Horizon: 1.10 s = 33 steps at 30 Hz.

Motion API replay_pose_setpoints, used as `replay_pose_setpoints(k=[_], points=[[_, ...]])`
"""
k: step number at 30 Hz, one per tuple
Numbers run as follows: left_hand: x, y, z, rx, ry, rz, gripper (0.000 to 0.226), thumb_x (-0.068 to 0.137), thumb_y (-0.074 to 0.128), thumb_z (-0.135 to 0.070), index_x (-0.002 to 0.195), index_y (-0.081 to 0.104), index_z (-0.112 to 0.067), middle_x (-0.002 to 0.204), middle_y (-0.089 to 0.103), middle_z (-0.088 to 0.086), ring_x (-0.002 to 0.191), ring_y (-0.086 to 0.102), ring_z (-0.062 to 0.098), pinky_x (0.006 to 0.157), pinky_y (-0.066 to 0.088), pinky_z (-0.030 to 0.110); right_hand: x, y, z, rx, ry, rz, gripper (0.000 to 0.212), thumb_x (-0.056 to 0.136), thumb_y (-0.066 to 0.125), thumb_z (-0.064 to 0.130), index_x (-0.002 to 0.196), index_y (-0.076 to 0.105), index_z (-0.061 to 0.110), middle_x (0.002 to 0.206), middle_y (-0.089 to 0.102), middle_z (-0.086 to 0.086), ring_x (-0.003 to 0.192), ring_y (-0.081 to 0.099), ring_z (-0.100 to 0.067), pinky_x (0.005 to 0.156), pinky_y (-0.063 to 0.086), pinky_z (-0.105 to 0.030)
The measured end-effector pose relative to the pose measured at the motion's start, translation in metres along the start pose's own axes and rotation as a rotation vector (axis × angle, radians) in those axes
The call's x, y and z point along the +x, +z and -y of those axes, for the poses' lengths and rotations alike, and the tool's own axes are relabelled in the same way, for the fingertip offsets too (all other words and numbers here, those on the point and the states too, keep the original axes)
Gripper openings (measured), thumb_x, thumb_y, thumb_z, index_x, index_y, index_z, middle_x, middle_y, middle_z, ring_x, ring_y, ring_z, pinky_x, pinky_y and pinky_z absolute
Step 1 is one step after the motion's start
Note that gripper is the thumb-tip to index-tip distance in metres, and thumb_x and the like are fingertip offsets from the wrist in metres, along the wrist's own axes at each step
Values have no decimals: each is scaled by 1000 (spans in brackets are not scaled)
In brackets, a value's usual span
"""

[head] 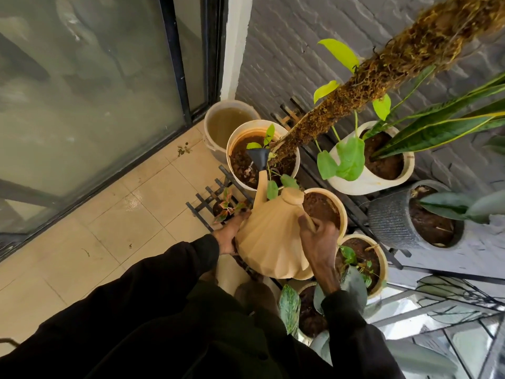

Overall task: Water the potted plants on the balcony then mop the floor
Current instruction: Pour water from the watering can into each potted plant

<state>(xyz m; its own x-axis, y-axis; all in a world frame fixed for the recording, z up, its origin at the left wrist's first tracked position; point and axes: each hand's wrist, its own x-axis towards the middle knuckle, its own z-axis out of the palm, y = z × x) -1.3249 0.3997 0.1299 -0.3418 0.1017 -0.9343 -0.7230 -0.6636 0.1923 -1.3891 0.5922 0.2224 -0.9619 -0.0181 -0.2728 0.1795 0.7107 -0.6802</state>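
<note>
Over the far moss-pole pot (246, 186) you're pouring: right grip (319, 242) clasps the watering can (270, 242), left grip (228, 237) apparently cradles it; hold steady.

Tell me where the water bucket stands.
Head view, upper centre: the white plastic bucket of murky water stands in the corner by the glass door, just behind the white moss-pole pot.

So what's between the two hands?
The tan can. The left hand holds its side, and the right hand grips its handle. The head view shows it.
</note>
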Motion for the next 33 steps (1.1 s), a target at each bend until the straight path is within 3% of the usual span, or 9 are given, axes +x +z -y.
replay_pose_setpoints(k=[2,7,10,14,18,21,26,29,33], points=[[1,2,3,17,42,0,75,93,66,-54,153,32,-25,151,46,14,139,44,36,116,37,54,-6,0,-8,43,-28,-22,47,97,70,37,63,63,5,57,56,-2,51,44,-17,56,41,-36],[21,-2,14,125,199,-17,91,86,63,-70,157,25,-29,158,39,7,142,39,33,119,32,54,-13,8,-41,121,-81,-30,37,95,62,42,63,59,24,59,54,8,55,43,-7,58,35,-28],[31,-2,25,180,277,-33,102,74,64,-83,156,24,-38,160,35,2,143,38,30,120,32,55,-8,11,-58,183,-113,6,43,94,57,43,63,57,14,57,53,4,55,41,-11,54,32,-27],[40,3,31,151,350,-85,60,89,63,-66,138,39,-41,145,47,0,120,52,20,107,45,44,2,18,-71,254,-32,49,38,92,58,28,57,52,16,48,48,10,47,37,-7,51,28,-21],[51,4,39,163,383,-75,69,78,67,-74,134,41,-44,148,46,-2,128,52,23,111,47,51,10,28,-87,263,-22,-7,41,88,61,37,59,58,8,51,54,-1,51,44,-13,57,36,-34],[54,7,42,143,412,-90,46,85,66,-65,123,44,-49,137,49,-8,120,55,16,105,51,43,10,28,-94,249,-81,-63,44,87,60,37,57,60,5,50,57,-7,49,50,-22,55,38,-36],[63,7,55,150,440,-94,52,81,70,-69,124,47,-48,135,56,-7,118,61,13,101,55,41,10,32,-117,289,-70,-26,50,99,57,15,51,54,32,48,55,14,44,46,-3,47,33,-19],[62,6,62,170,430,-105,51,85,69,-66,128,45,-49,133,53,-14,119,57,12,102,52,37,6,33,-129,265,-129,-72,40,93,56,30,54,48,29,46,46,6,43,35,-6,45,26,-25],[62,-2,69,173,425,-104,44,91,66,-57,128,44,-49,127,50,-15,113,55,9,91,49,30,-4,41,-139,316,-83,-61,34,91,57,26,58,63,27,61,64,-1,50,54,-21,48,43,-35]])
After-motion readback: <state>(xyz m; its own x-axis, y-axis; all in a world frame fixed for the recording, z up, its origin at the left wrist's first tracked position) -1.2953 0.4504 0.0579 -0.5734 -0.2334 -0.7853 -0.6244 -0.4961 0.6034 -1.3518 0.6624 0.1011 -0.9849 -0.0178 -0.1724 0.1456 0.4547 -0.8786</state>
